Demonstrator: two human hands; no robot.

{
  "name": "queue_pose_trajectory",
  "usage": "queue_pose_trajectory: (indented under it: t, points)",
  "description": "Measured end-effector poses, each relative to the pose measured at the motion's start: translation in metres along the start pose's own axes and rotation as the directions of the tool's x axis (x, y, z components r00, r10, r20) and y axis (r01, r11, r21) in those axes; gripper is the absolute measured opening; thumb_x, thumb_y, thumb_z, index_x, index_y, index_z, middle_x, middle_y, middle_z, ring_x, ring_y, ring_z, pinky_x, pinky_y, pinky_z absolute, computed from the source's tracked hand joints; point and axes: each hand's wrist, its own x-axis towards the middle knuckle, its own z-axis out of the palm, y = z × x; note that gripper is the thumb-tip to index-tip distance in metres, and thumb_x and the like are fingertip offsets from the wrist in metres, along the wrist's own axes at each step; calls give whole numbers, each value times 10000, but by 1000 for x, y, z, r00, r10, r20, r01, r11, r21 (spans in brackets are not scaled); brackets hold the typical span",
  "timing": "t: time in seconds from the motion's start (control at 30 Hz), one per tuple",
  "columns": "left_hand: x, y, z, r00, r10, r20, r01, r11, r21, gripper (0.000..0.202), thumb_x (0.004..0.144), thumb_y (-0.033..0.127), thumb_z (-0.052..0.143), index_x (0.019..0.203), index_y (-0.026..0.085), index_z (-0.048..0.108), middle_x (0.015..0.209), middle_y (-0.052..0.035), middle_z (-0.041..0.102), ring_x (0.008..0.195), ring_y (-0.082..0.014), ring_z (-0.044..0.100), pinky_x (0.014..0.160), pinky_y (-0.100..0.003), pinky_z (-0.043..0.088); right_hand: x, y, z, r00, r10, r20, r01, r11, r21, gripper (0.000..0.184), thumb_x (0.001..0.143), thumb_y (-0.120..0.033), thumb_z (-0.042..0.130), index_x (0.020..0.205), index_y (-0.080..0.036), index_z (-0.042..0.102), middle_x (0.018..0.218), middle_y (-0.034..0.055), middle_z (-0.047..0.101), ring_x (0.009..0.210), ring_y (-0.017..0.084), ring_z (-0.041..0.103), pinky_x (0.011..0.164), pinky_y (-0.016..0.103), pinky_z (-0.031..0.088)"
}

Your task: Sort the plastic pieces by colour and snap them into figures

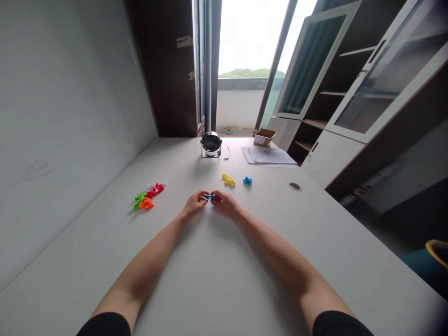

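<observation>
Both my hands rest on the white table near its middle and meet over a small blue plastic piece. My left hand pinches the piece from the left, fingers curled. My right hand pinches it from the right. Beyond my hands lie a yellow piece and another blue piece. To the left sits a small heap of green, orange and red pieces.
A small round metal device stands at the table's far edge, with a thin wire beside it. Papers and a small cardboard box lie at the far right. A cable hole is in the tabletop. Open cabinets stand on the right.
</observation>
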Motion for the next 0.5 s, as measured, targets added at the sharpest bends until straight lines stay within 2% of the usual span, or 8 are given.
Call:
queue_pose_trajectory:
  t: [0.17, 0.3, 0.43, 0.5]
  points:
    - [0, 1, 1, 1000, 8, 7, -8, 1000, -23, 310, 832, 374, 659, 1075, 182, 679, 939, -63, 716, 816, -169, 662, 753, -271, 514, -1, -4, -2, 1000, 17, 19, -17, 1000, 5, 267, 855, -333, 619, 1078, -187, 612, 791, 1, 639, 659, 122, 529, 641, 227, 405]
    - [-1, 5, 1, 1000, 16, 18, -14, 997, -73, 305, 838, 383, 657, 1059, 173, 682, 944, -69, 717, 832, -174, 659, 777, -279, 511, -1, -7, -5, 999, 39, 26, -39, 999, 4, 276, 899, -418, 585, 1046, -186, 613, 798, 7, 643, 658, 126, 532, 639, 232, 403]
    - [-1, 9, 0, 1000, -4, 3, 4, 992, -130, 322, 836, 392, 656, 1054, 156, 680, 953, -83, 719, 844, -176, 652, 798, -288, 506, -1, -6, -5, 1000, 28, 10, -28, 999, 17, 285, 938, -406, 530, 1121, -196, 589, 795, 0, 646, 648, 125, 531, 644, 234, 406]
    - [-1, 11, -1, 1000, -16, 5, 17, 990, -141, 341, 840, 412, 650, 1057, 152, 680, 926, -82, 720, 837, -176, 650, 797, -288, 503, -1, -5, -4, 1000, 18, -9, -17, 999, 31, 311, 922, -380, 557, 1176, -201, 563, 806, -5, 647, 652, 125, 538, 655, 235, 418]
